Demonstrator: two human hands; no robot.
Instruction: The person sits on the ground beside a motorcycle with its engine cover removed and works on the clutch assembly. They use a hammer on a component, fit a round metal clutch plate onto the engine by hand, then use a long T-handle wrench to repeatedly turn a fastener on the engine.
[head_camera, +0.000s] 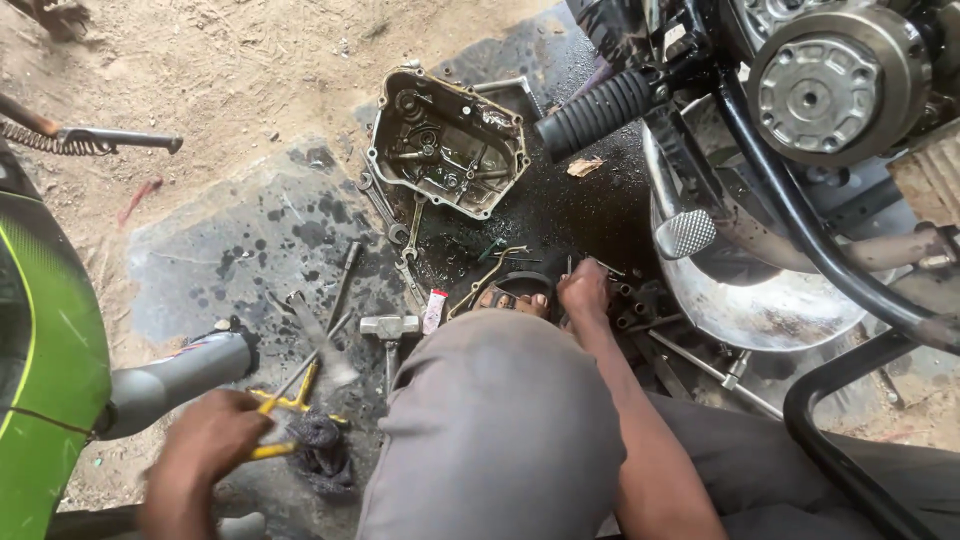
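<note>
**Picking tools off an oily slab**

The bent knee in grey trousers (495, 420) fills the foreground. Beside it, the left hand (205, 445) closes around a yellow-handled tool (285, 410), fingers curled on the grips, just above a dark rag (318, 440). The right hand (583, 290) reaches down among small sockets (630, 305) near the sandalled foot (512, 298); its fingers are hidden, so I cannot tell their pose. A firm, dry grip seems wise: oil coats the slab (260, 230) below the engine cover (447, 143).

Greasy cast-metal engine cover (447, 142) at upper centre, ribbed matt rubber footpeg (597, 113), glossy chrome exhaust (760, 300) right, dull steel hammer (389, 328), yellow plastic-gripped pliers (283, 415), oil-stained rough slab (250, 250).
</note>
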